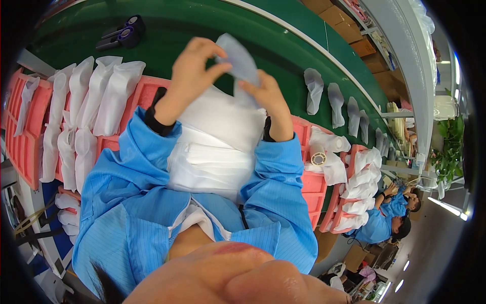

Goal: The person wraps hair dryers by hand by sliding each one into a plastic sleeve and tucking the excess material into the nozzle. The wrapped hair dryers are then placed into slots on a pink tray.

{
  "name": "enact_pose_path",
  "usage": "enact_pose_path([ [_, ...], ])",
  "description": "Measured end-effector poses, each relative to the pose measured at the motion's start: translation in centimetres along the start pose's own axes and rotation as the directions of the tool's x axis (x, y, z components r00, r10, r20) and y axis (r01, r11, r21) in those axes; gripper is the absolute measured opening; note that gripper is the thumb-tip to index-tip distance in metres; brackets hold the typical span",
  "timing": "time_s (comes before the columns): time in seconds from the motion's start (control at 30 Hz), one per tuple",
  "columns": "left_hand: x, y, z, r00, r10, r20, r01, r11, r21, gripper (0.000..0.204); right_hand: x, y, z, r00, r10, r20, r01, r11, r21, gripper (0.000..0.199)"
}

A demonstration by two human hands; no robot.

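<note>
In front of me, above the green belt, I hold up a translucent whitish sleeve bag (241,62). The thumb and fingertips of my left hand (195,65) are curled in a pinch at its left edge. Lower on its right side, my right hand (267,93) grips it between thumb and fingers. A greyish tint shows through the bag, but I cannot tell whether anything is inside. Just under my hands, a thick stack of flat white bags (215,147) lies between my forearms.
Two dark purple cylindrical parts (125,35) lie on the green belt (177,20). Pink trays (147,91) on both sides carry white-wrapped items (119,93). Several wrapped pieces (314,91) line the belt at right. Co-workers in blue (379,225) are farther right.
</note>
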State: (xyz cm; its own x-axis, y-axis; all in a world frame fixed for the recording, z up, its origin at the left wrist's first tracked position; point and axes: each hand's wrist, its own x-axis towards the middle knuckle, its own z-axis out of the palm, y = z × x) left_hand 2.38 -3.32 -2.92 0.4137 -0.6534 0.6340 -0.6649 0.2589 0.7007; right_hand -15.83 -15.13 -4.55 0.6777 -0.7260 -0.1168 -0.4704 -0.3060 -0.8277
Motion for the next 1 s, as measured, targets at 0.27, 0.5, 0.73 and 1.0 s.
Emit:
enact_pose_path([
  [0.27,-5.6,2.3,4.8,0.789,-0.030,0.613,-0.026,0.996,0.082,0.023,2.4,5.0,-1.3,0.895,-0.096,-0.436,-0.214,0.765,-0.608,0.037],
  [0.5,-8.5,1.9,6.8,0.780,0.103,0.618,-0.215,0.970,0.109,0.031,2.2,3.3,0.1,0.867,-0.365,-0.340,0.066,0.759,-0.648,0.034],
  [0.73,-9.1,1.4,7.6,0.766,0.049,0.640,-0.196,0.967,0.160,0.031,3.8,-7.2,2.9,0.878,-0.478,0.010,0.473,0.864,-0.171,0.030],
  [1.0,-10.2,-0.6,9.6,0.935,0.256,0.246,-0.268,0.963,0.018,0.031,19.2,-13.9,14.1,0.882,-0.438,0.171,0.463,0.875,-0.146,0.045],
])
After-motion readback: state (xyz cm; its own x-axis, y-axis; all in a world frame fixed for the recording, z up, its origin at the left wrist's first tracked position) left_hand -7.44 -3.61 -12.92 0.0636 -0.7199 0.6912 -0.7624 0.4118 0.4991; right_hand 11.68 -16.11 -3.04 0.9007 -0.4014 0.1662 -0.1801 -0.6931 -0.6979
